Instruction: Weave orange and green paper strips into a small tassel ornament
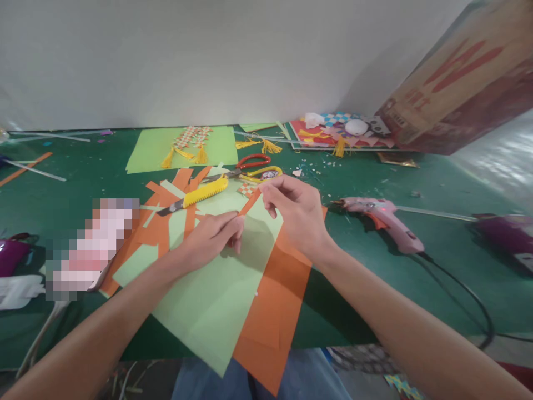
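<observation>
Between my two hands an orange paper strip point(250, 203) is stretched at a slant. My left hand point(212, 236) pinches its lower end, and my right hand point(297, 214) pinches the upper end with thumb and fingers. Below them lies a light green paper sheet point(208, 311), overlapping an orange paper sheet point(270, 311). Just beyond my hands rests a small orange-and-white woven paper piece point(246, 190). A yellow utility knife point(204, 191) lies on cut orange and green paper scraps point(144, 230). Scissors with red and yellow handles point(254, 168) lie behind it.
A pink glue gun point(381, 219) with its cord lies at right. At left are a blurred-out phone point(94, 247) and a white plug point(20, 291). Woven pieces with yellow tassels point(187, 147) lie on green paper at the back. A large paper bag point(462, 83) stands at back right.
</observation>
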The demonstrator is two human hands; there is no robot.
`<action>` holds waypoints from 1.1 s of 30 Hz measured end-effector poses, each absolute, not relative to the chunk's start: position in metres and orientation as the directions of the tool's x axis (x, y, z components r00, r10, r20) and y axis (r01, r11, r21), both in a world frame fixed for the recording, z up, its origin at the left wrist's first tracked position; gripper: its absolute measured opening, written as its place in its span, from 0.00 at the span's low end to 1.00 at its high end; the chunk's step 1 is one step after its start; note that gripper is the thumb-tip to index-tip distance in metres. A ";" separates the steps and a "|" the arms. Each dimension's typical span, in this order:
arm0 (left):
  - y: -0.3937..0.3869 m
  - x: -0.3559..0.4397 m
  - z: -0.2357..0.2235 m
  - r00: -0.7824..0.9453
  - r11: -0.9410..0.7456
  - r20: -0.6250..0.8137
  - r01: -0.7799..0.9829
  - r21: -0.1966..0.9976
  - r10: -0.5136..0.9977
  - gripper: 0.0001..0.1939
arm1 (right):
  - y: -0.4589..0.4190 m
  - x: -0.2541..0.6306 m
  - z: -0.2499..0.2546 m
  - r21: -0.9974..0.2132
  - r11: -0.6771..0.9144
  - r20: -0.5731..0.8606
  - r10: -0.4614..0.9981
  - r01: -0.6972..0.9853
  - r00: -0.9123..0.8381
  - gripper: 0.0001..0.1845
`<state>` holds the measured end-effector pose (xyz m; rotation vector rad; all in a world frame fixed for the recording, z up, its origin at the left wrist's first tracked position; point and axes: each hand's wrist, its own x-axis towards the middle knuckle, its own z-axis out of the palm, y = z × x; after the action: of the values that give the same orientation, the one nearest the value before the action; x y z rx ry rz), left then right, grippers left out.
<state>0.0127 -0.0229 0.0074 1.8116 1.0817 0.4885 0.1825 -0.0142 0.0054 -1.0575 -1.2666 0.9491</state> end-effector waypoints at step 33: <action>-0.026 0.014 0.006 0.550 -0.203 -0.044 0.379 0.903 0.834 0.18 | -0.023 0.168 -0.001 -0.918 0.372 0.365 0.928 0.141 -0.068 0.09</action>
<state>0.0136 -0.0256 0.0058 1.8020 1.0029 0.5789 0.1680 -0.0231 -0.0008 -1.0076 -1.5042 0.8758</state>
